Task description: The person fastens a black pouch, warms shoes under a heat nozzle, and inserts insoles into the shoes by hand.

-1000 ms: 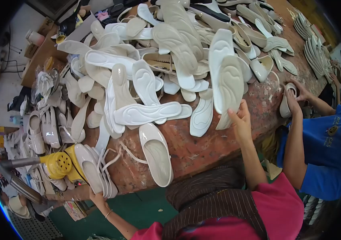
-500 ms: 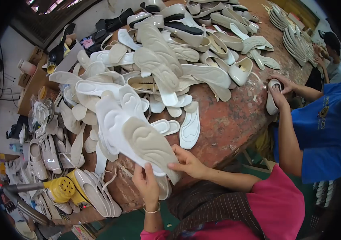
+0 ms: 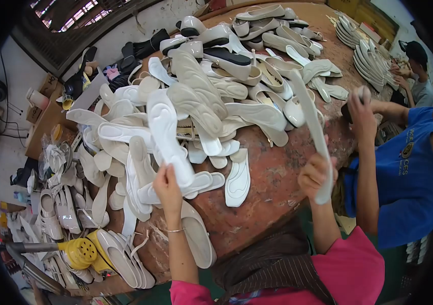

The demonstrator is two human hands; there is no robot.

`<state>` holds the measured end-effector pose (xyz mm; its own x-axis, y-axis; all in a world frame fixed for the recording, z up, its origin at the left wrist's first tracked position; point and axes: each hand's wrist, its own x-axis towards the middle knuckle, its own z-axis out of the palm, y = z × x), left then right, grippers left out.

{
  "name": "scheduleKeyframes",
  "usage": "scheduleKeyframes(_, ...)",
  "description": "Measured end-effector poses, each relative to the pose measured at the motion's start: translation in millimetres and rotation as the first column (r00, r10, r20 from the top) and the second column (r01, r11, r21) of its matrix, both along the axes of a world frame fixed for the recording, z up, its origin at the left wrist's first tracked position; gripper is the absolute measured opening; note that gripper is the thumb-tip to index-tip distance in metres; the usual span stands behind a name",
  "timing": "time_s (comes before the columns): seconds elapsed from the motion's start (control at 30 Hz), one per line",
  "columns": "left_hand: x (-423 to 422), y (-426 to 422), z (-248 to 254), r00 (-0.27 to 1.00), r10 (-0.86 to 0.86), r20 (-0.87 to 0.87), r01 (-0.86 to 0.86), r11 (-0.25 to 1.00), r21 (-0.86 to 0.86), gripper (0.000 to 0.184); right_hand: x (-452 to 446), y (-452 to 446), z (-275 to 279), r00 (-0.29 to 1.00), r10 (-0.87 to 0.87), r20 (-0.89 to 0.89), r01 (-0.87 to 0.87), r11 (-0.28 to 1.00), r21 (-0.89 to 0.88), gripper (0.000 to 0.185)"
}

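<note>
My left hand (image 3: 167,189) is closed on the lower edge of a white insole (image 3: 164,129), which lies over the pile with its moulded face up. My right hand (image 3: 316,175) is raised to the right, its fingers wrapped round a pale insole (image 3: 308,114) seen edge-on and standing nearly upright. Beside my left forearm, a beige flat shoe (image 3: 196,236) rests on the table. A single white insole (image 3: 237,178) lies between my hands. More insoles (image 3: 196,184) overlap near my left fingers.
Heaped beige shoes (image 3: 226,58) and insoles cover the far part of the worn red table (image 3: 272,175). A yellow lamp-like tool (image 3: 80,253) stands at the left among shoes. On the right, a co-worker in a blue shirt (image 3: 404,168) handles a shoe; another person sits beyond.
My hands have moved apart. The right hand has lifted an insole up and to the right, while the left has shifted slightly left and up with a white insole.
</note>
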<state>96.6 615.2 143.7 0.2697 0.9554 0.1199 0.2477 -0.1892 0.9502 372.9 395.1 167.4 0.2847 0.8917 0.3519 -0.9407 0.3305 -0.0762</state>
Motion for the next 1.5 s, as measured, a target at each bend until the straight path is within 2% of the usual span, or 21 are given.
scheduleKeyframes(0.07, 16.2, -3.6, 8.1, 0.997, -0.083, 0.008, 0.083, 0.988, -0.126, 0.042, 12.4, -1.5, -8.9, 0.993, -0.052, 0.107, 0.054, 0.998, -0.013, 0.052)
scheduleKeyframes(0.1, 15.9, -7.1, 8.2, 0.974, -0.128, -0.188, 0.115, 0.990, -0.077, 0.049, 16.3, 0.2, -7.9, 0.984, -0.077, 0.160, 0.081, 0.997, -0.018, 0.054)
scheduleKeyframes(0.2, 5.3, -45.2, 17.2, 0.872, 0.067, -0.485, 0.119, 0.931, 0.344, 0.060, 35.3, 20.1, -17.3, 0.928, -0.087, 0.362, 0.095, 0.996, -0.004, 0.046)
scheduleKeyframes(0.33, -30.8, -123.1, 13.0, 0.650, 0.196, -0.734, 0.089, 0.940, 0.329, 0.075, 48.1, 58.9, 30.3, 0.603, 0.208, 0.770, 0.383, 0.771, -0.508, 0.036)
scheduleKeyframes(0.4, -47.9, -157.4, 1.7, 0.608, 0.139, -0.782, 0.057, 0.974, 0.218, 0.077, 48.2, 102.5, 47.3, 0.492, 0.159, 0.856, 0.656, 0.578, -0.485, 0.037)
scheduleKeyframes(0.43, -54.6, -170.9, -3.3, 0.578, 0.097, -0.810, 0.031, 0.990, 0.140, 0.076, 67.9, 125.8, 44.7, 0.275, 0.260, 0.925, 0.778, 0.506, -0.374, 0.035)
scheduleKeyframes(0.5, -68.2, -185.6, -11.5, 0.613, 0.078, -0.786, -0.039, 0.997, 0.069, 0.069, 77.7, 183.5, 49.5, 0.182, 0.044, 0.982, 0.810, 0.560, -0.175, 0.036)
scheduleKeyframes(0.53, -75.5, -188.3, -17.2, 0.671, 0.108, -0.734, -0.079, 0.994, 0.074, 0.063, 104.6, 219.2, 31.3, 0.002, 0.073, 0.997, 0.828, 0.560, -0.043, 0.056)
scheduleKeyframes(0.73, -121.8, -182.6, -19.3, 0.733, 0.187, -0.655, -0.098, 0.981, 0.170, 0.028, 131.8, 315.5, -5.4, -0.321, 0.246, 0.915, 0.898, 0.385, 0.211, 0.035)
scheduleKeyframes(0.83, -149.8, -178.8, -14.2, 0.668, 0.295, -0.684, -0.164, 0.954, 0.251, 0.023, 142.9, 305.2, 12.0, -0.237, 0.357, 0.904, 0.931, 0.349, 0.107, 0.035)
scheduleKeyframes(0.9, -163.9, -174.4, -16.1, 0.607, 0.345, -0.716, -0.227, 0.939, 0.260, 0.021, 131.1, 279.6, 31.5, -0.193, 0.036, 0.981, 0.959, 0.220, 0.180, 0.032)
scheduleKeyframes(0.93, -166.8, -173.6, -15.4, 0.538, 0.342, -0.770, -0.256, 0.937, 0.237, 0.024, 134.0, 261.6, 43.7, 0.027, -0.015, 1.000, 0.956, 0.291, -0.022, 0.032)
scheduleKeyframes(1.07, -144.1, -153.2, -11.0, 0.710, 0.455, -0.538, -0.294, 0.885, 0.360, 0.039, 62.5, 165.7, 91.7, 0.688, -0.296, 0.662, 0.671, 0.607, -0.426, 0.027)
scheduleKeyframes(1.1, -125.5, -145.4, -3.6, 0.888, 0.323, -0.328, -0.276, 0.944, 0.181, 0.046, 38.8, 141.5, 88.1, 0.800, -0.213, 0.561, 0.532, 0.683, -0.500, 0.027)
scheduleKeyframes(1.17, -82.2, -130.5, 11.4, 0.979, 0.054, 0.197, -0.033, 0.994, -0.107, 0.076, -9.8, 104.3, 61.6, 0.948, -0.068, 0.310, 0.261, 0.724, -0.638, 0.027)
scheduleKeyframes(1.23, -41.5, -121.0, 29.9, 0.867, -0.050, 0.496, 0.212, 0.937, -0.276, 0.105, -54.9, 61.4, 27.7, 0.946, 0.268, 0.183, -0.076, 0.731, -0.678, 0.021)
scheduleKeyframes(1.27, -27.4, -123.4, 26.6, 0.819, -0.038, 0.573, 0.226, 0.939, -0.261, 0.101, -76.7, 42.6, 15.5, 0.930, 0.361, 0.073, -0.230, 0.722, -0.653, 0.019)
scheduleKeyframes(1.3, -17.9, -129.1, 37.7, 0.897, 0.012, 0.443, 0.076, 0.981, -0.181, 0.087, -91.7, 27.8, -0.1, 0.859, 0.509, 0.054, -0.348, 0.658, -0.668, 0.019)
scheduleKeyframes(1.37, -19.1, -131.2, 37.0, 0.880, 0.226, 0.418, -0.135, 0.962, -0.236, 0.071, -89.0, 1.8, -25.5, 0.822, 0.544, 0.169, -0.318, 0.684, -0.656, 0.024)
scheduleKeyframes(1.43, -54.4, -128.4, 19.8, 0.908, 0.183, 0.377, -0.071, 0.954, -0.291, 0.058, -86.0, 7.1, -2.4, 0.812, 0.432, 0.393, 0.040, 0.630, -0.776, 0.035)
scheduleKeyframes(1.5, -87.0, -135.4, 12.8, 0.990, 0.011, 0.139, 0.033, 0.950, -0.311, 0.049, -61.5, 6.8, 0.8, 0.859, 0.349, 0.374, 0.090, 0.616, -0.783, 0.059)
